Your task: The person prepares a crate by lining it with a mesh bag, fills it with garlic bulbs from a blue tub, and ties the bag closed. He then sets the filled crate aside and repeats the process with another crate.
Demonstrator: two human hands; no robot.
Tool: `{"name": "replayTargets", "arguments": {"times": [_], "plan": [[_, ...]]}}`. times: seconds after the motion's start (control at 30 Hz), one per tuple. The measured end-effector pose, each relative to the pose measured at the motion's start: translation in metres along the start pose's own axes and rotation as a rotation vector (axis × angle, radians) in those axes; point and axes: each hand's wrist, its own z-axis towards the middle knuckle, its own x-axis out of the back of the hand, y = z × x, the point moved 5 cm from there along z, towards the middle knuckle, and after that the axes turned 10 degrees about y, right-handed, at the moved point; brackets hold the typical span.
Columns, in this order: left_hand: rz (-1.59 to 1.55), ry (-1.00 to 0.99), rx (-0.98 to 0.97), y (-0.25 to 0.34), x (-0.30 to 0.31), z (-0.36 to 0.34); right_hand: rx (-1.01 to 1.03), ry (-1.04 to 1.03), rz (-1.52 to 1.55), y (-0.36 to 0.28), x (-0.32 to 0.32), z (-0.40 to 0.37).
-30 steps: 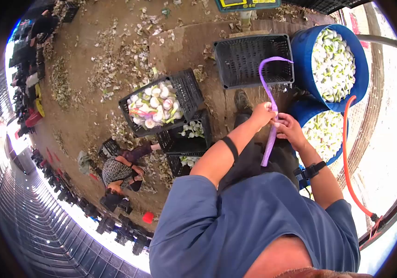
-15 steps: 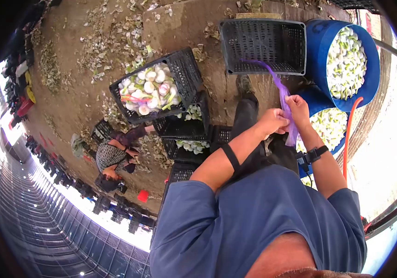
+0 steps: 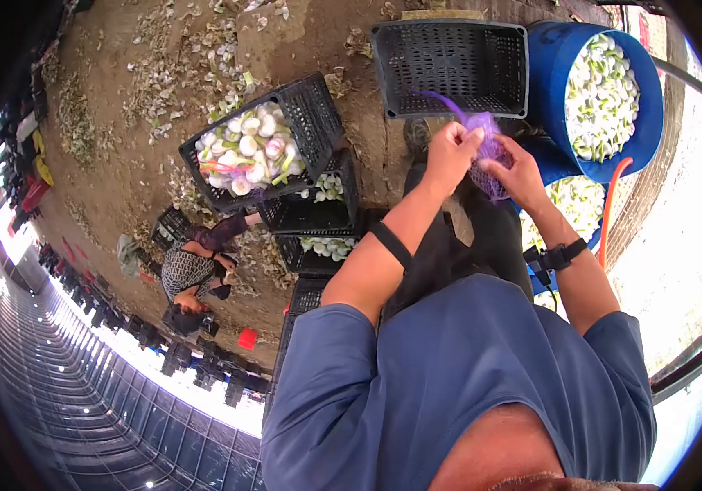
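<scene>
A purple mesh bag point(image 3: 491, 185) is spread between my two hands, above my legs. My left hand point(image 3: 451, 154) pinches its upper edge between thumb and fingers. On the other side my right hand point(image 3: 520, 173) grips the mesh, thumb and fingers curled against it. A thin purple tail of the bag trails over the near rim of a black plastic crate point(image 3: 454, 107) just beyond my hands. To the left, a tilted black crate point(image 3: 311, 106) holds white bulbs with green stems, which look like garlic point(image 3: 249, 146), with some red and orange strips among them.
Two blue barrels point(image 3: 549, 82) of pale trimmed bulbs stand at right, an orange hose-like piece point(image 3: 615, 184) beside them. Stacked black crates point(image 3: 310, 214) hold more bulbs. Another person point(image 3: 189, 274) works low down at left. Dry peelings point(image 3: 172, 90) litter the ground.
Both hands have moved away from my body, toward the black crate. The bag, earlier a long narrow strip, is now bunched and opened wider between them.
</scene>
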Motion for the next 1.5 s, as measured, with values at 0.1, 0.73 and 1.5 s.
{"name": "replayTargets", "arguments": {"times": [0.1, 0.73, 1.5], "plan": [[0.019, -0.040, -0.117, 0.013, -0.005, 0.004, -0.235, -0.032, 0.189, 0.023, 0.012, 0.018], [-0.129, 0.113, -0.035, 0.017, -0.062, -0.038, 0.032, -0.163, 0.285, -0.007, 0.094, 0.002], [-0.385, 0.234, 0.145, 0.005, 0.069, 0.051, -0.169, -0.248, 0.170, 0.019, 0.013, 0.030]]}}
